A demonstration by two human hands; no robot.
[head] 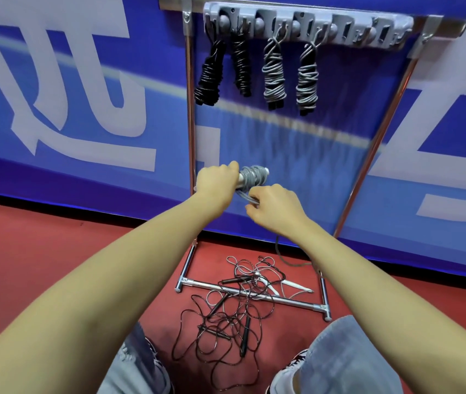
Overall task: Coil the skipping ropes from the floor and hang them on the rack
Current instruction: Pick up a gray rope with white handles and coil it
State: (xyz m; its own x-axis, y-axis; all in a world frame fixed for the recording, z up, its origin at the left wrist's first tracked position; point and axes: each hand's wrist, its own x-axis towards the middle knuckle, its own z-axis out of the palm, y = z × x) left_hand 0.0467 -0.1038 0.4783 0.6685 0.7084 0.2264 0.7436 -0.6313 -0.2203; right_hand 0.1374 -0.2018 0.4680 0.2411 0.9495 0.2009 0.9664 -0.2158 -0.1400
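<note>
Jeans-clad knees [348,362] filled the bottom of the frame, so the person was standing right over the mess. Behind stood the rack [305,22] at the top centre, four coiled ropes [257,69] already hanging from its hooks, with free hooks to the right. Lower centre, a tangle of loose ropes [234,317] lay on the red floor [41,251], waiting their turn. Mid-frame, the left hand [216,180] had its fingers wrapped round the grey bundle [251,176] to steady it, while the right hand [274,209] pinched the free cord, probably to wind it on.
</note>
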